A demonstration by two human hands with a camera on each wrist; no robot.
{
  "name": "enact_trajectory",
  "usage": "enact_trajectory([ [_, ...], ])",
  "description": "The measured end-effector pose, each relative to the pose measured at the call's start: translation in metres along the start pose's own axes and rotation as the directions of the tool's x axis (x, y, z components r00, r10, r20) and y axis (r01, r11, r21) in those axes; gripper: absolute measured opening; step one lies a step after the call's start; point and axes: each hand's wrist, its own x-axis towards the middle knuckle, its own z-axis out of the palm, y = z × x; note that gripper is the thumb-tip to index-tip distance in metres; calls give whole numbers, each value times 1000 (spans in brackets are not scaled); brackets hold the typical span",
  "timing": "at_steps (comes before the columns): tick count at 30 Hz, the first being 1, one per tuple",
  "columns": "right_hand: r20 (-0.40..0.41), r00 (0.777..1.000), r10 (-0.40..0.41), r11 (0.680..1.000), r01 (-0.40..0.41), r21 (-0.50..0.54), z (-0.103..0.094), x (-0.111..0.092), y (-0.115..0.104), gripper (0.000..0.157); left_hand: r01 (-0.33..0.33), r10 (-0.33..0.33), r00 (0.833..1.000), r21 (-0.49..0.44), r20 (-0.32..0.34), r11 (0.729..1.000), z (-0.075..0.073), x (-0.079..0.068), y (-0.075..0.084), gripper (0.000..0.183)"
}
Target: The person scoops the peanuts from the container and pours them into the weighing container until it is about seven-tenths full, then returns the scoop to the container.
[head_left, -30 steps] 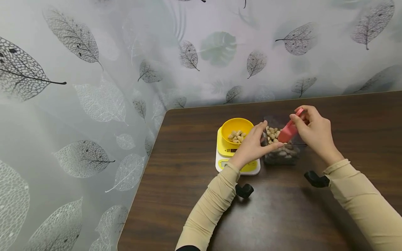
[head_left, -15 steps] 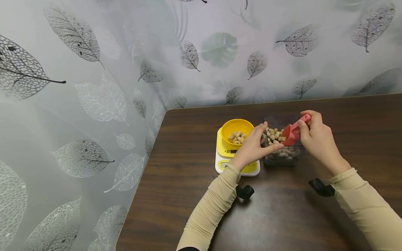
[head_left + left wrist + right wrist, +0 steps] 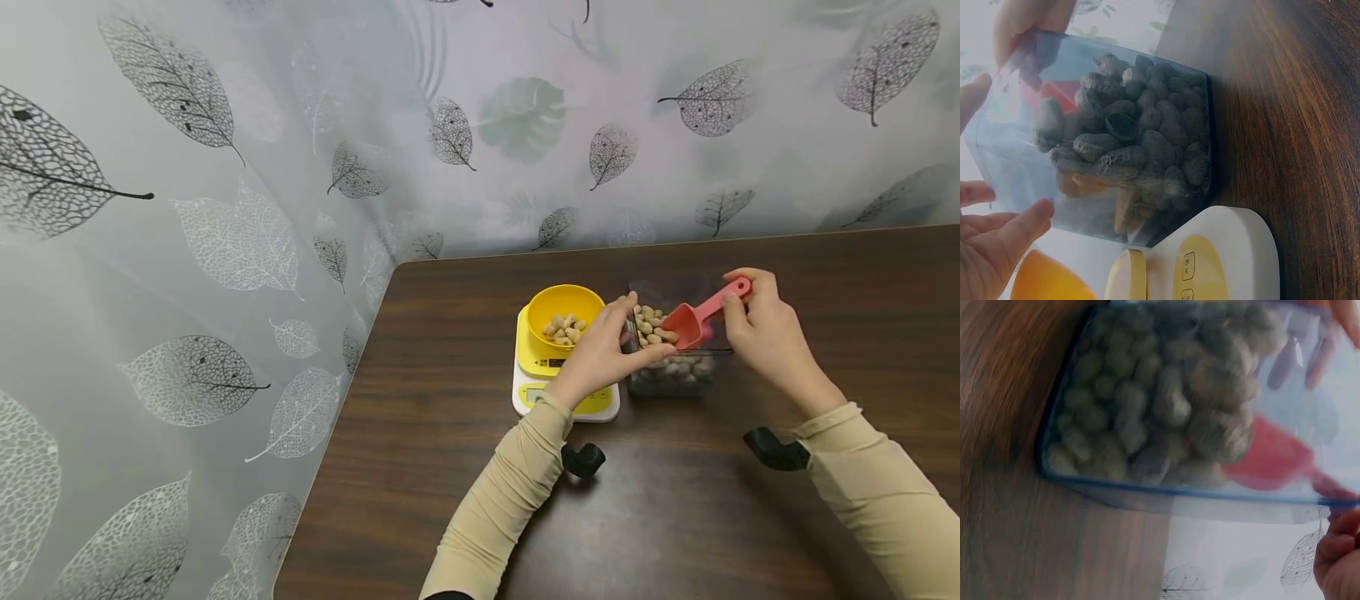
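Note:
My right hand (image 3: pixel 772 342) pinches the handle of a pink scoop (image 3: pixel 690 323), whose bowl rests among unshelled peanuts (image 3: pixel 647 318) in a clear rectangular container (image 3: pixel 651 385). In the right wrist view, the scoop shows through the container's wall, beside the upper nuts. My left hand (image 3: pixel 600 358) rests on the container's left side with fingers extended; its thumb lies along the near rim. The left wrist view shows those fingertips (image 3: pixel 1038 215) against the clear wall. Several more peanuts (image 3: pixel 565 329) lie in a yellow bowl (image 3: pixel 538 310) left of the container.
The yellow bowl stands on a yellow and white kitchen scale (image 3: pixel 522 367), close beside the container and partly behind my left hand. The dark wooden table (image 3: pixel 420 400) meets a leaf-patterned wall (image 3: pixel 480 208) at the back and left.
My right hand has moved right and slightly nearer. The scoop has tipped from steep to flatter, its handle now pointing right. The left hand has stayed on the container.

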Motion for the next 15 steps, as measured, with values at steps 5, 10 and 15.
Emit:
enact_trajectory([
  [5, 51, 999, 14, 999, -16, 36, -3, -1, 7, 36, 1, 0, 1000, -23, 12, 1000, 1, 0, 0, 83],
  [10, 60, 998, 25, 998, -29, 63, -6, 3, 8, 36, -9, 10, 1000, -53, 6, 999, 0, 2, -2, 83],
  [15, 39, 996, 84, 993, -87, 83, 2, 4, 12, 41, -10, 10, 1000, -48, 6, 999, 2, 0, -3, 83],
])
